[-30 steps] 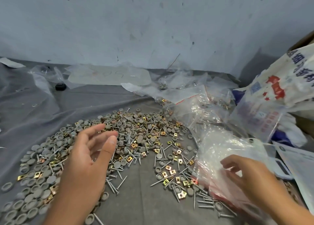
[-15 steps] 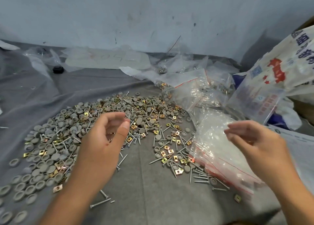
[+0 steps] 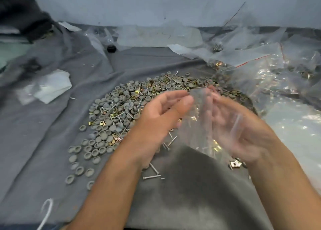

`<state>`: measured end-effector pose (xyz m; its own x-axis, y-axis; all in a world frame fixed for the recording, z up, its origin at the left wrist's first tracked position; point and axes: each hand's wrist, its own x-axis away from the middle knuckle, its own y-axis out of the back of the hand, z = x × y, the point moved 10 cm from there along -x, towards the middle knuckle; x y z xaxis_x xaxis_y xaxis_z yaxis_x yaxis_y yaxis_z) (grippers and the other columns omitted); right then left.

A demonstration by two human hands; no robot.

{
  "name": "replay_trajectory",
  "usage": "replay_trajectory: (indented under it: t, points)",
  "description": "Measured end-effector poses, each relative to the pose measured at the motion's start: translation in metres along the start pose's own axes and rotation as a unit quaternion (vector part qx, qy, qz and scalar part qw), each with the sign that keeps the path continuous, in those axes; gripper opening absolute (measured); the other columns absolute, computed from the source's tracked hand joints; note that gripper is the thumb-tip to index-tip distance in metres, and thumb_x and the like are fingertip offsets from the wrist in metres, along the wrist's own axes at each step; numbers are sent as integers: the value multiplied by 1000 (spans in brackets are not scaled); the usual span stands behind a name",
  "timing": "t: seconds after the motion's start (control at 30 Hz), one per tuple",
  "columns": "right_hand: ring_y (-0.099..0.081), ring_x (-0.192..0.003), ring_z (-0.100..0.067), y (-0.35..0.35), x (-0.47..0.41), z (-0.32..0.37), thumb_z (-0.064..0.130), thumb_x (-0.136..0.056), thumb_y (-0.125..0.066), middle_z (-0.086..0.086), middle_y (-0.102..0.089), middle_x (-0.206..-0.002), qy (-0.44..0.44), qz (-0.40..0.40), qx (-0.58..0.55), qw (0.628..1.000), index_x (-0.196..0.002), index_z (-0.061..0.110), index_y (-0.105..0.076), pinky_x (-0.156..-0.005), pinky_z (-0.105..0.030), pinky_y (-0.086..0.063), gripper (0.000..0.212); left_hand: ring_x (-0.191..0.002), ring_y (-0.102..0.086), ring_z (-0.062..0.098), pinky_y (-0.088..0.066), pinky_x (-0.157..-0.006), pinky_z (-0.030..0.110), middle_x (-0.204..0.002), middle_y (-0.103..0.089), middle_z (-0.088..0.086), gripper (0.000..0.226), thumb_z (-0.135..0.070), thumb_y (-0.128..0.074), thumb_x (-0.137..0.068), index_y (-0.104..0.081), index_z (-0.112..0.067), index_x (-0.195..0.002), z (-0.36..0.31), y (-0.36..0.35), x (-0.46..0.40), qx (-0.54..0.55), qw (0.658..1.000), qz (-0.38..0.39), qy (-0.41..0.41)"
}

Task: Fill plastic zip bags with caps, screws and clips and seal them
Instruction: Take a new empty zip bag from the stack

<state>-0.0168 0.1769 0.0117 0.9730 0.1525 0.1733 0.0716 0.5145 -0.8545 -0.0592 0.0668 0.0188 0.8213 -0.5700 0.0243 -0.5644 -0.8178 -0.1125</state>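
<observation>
My two hands meet over the middle of the grey cloth with a small clear zip bag [image 3: 199, 111] held between them. My left hand [image 3: 161, 118] pinches the bag's upper left edge between thumb and fingers. My right hand [image 3: 243, 130] is blurred and lies partly behind the bag, gripping its right side. A wide pile of grey caps [image 3: 119, 106], mixed with screws and gold clips, lies under and to the left of my hands. Loose screws [image 3: 152, 176] lie near my left wrist. A gold clip [image 3: 235, 163] sits below my right hand.
A heap of clear zip bags [image 3: 281, 83], some holding parts, fills the right side. More plastic sheets [image 3: 156, 35] lie along the back wall. A white folded piece [image 3: 52, 85] lies to the left, a small black object [image 3: 111, 48] at the back, and a white cord [image 3: 46, 212] at the front left.
My right hand lifted a clear zip bag off the heap on the right and brought it to the centre. My left hand moved right to meet it and took hold. The view shifted left.
</observation>
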Motion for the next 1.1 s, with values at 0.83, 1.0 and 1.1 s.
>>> replay_trajectory:
  t: [0.83, 1.0, 1.1]
  points:
    - [-70, -68, -11, 44, -6, -21, 4, -87, -68, -4, -74, -85, 36, -159, 217, 962, -116, 12, -67, -58, -26, -59, 30, -93, -68, 1, -52, -77, 20, -110, -62, -19, 34, -47, -70, -88, -54, -39, -117, -23, 100, 36, -244, 917, -316, -6]
    - [-75, -77, -16, 25, -7, -23, 12, -67, -80, -11, -78, -95, 95, -152, 226, 957, -122, 11, -61, -62, -25, -59, 58, -95, -48, -4, -36, -82, 15, -104, -55, -23, 30, -54, -67, -84, -57, -36, -106, -56, 52, 49, -412, 853, -291, -129]
    - [-76, -83, -19, 12, -9, -27, 17, -61, -85, -14, -78, -98, 129, -139, 238, 952, -122, 12, -58, -65, -26, -59, 67, -76, -64, 2, -46, -61, 17, -85, -67, -19, 26, -59, -71, -81, -61, -36, -86, -39, 23, 45, -372, 902, -191, -109]
